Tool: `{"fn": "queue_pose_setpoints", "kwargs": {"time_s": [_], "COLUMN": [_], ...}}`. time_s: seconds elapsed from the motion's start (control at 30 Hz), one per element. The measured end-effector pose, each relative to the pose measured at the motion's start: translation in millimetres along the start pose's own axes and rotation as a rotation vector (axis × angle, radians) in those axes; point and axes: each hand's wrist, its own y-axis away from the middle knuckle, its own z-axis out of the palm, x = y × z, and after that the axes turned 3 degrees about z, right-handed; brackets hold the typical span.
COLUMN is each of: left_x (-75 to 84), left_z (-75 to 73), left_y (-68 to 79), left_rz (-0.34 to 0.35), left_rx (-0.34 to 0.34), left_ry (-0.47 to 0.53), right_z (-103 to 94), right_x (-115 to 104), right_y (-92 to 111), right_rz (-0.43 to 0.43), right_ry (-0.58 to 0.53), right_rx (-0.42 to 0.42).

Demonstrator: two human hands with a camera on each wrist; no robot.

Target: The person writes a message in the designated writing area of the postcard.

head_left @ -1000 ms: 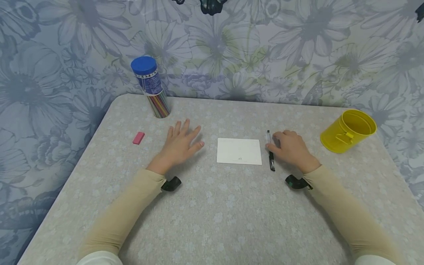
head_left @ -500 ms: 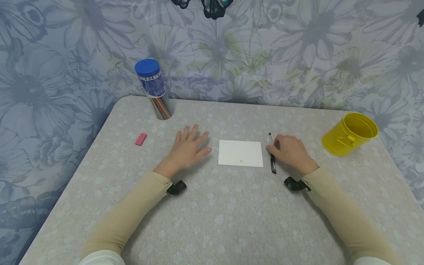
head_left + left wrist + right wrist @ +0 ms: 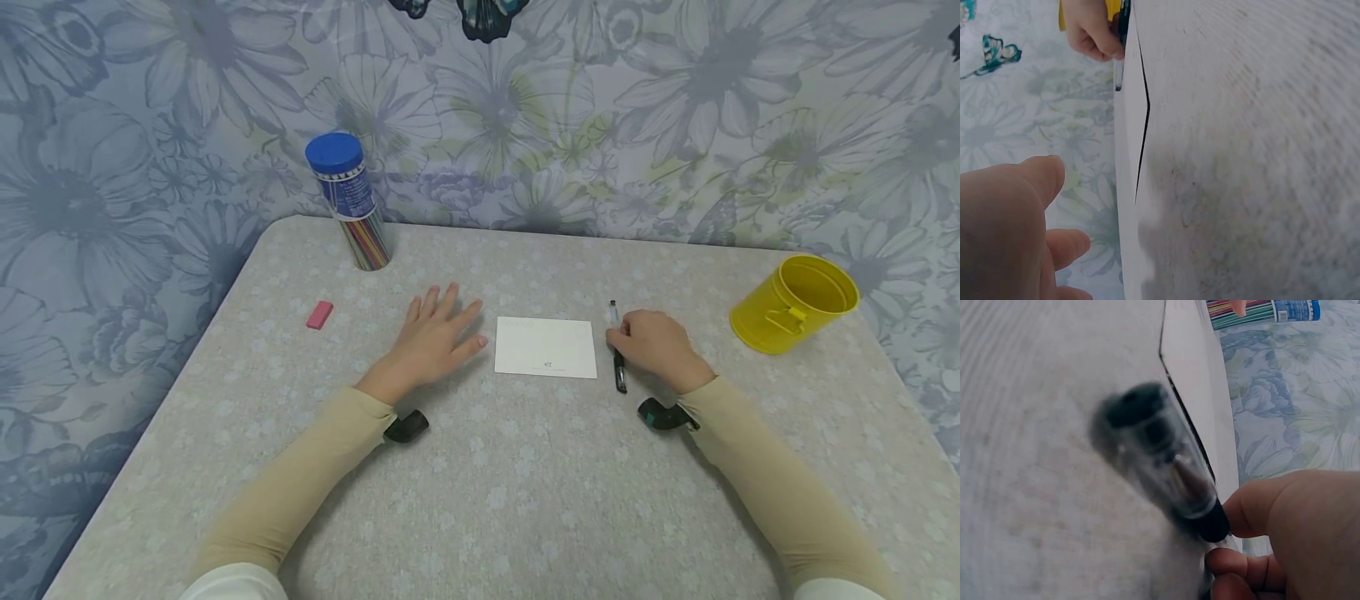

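My right hand (image 3: pixel 660 346) pinches a capped pen (image 3: pixel 619 372) between thumb and curled fingers. The pen has a clear barrel and a black grip, and lies along the table just right of a white card (image 3: pixel 545 343). Up close in the right wrist view, the pen's clear cap (image 3: pixel 1175 456) points toward the camera, with the thumb and fingertips behind it. Left of the card, my left hand (image 3: pixel 431 343) is palm down with its fingers spread, holding nothing. Its thumb tip comes near the card's left edge.
A pink eraser (image 3: pixel 319 315) lies at the left. Behind it stands a blue-lidded tube (image 3: pixel 351 200) of coloured sticks or pencils. At the right is a yellow cup (image 3: pixel 772 312) with a small handle. A flower-patterned wall (image 3: pixel 525 117) rises behind the table.
My left hand has moved right, toward the card. The fingers of my right hand have drawn closer together at the pen. The head view has shifted slightly.
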Motion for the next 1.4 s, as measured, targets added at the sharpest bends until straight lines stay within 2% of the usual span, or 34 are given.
{"fn": "queue_pose_setpoints", "kwargs": {"time_s": [0.43, 0.73, 0.9, 1.1, 1.4], "left_x": [6.6, 14.8, 17.6, 21.1, 27.6], "left_z": [0.8, -2.9, -4.4, -7.9, -10.5], "left_y": [-4.3, -6.2, -7.4, -9.1, -13.1], "left_rz": [0.031, 0.046, 0.047, 0.062, 0.090], "left_rx": [-0.023, -0.015, -0.022, -0.024, -0.049], "left_ry": [0.096, 0.140, 0.173, 0.215, 0.314], "right_z": [-5.0, -8.5, -10.4, -12.6, -18.5], "right_x": [1, -4, -7, -11, -20], "right_y": [1, 2, 3, 3, 3], "right_rz": [0.025, 0.009, 0.007, 0.002, 0.044], "right_ry": [-0.106, -0.194, -0.290, -0.418, -0.636], "right_rx": [-0.011, 0.039, 0.061, 0.016, -0.086]}}
